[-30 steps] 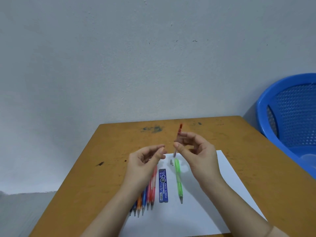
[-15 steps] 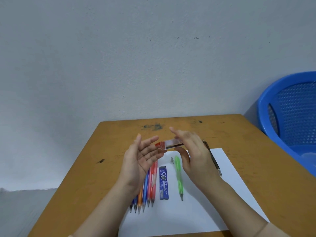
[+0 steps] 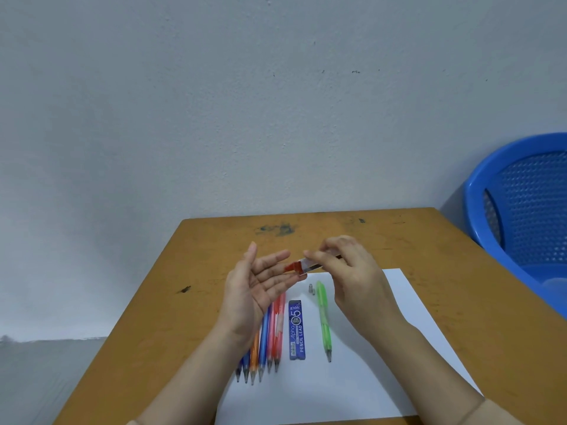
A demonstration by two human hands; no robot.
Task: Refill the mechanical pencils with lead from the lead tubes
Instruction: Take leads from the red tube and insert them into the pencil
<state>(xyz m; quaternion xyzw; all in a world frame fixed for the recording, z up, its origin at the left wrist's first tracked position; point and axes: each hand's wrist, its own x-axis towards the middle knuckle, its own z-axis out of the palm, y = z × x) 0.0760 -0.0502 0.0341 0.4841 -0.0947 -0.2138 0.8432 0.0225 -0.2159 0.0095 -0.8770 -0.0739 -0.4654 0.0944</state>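
Grey wall (image 3: 276, 118) backs the worktop (image 3: 429, 246), where pencils (image 3: 267, 338) lie on paper (image 3: 383, 363). The right hand (image 3: 356, 271) pinches a lead tube (image 3: 310, 265), red end tipped toward the left hand (image 3: 254, 286), whose grip is slack, palm up, empty, likely to catch lead.

Soft, even light fills the scene, moderately bright with no glare. The hands cast only faint shadows on the paper (image 3: 383, 348). The right hand (image 3: 352, 271) is slightly motion-blurred. Wide-angle distortion bends the table (image 3: 460, 286) edges and the basket (image 3: 521, 194) at right.
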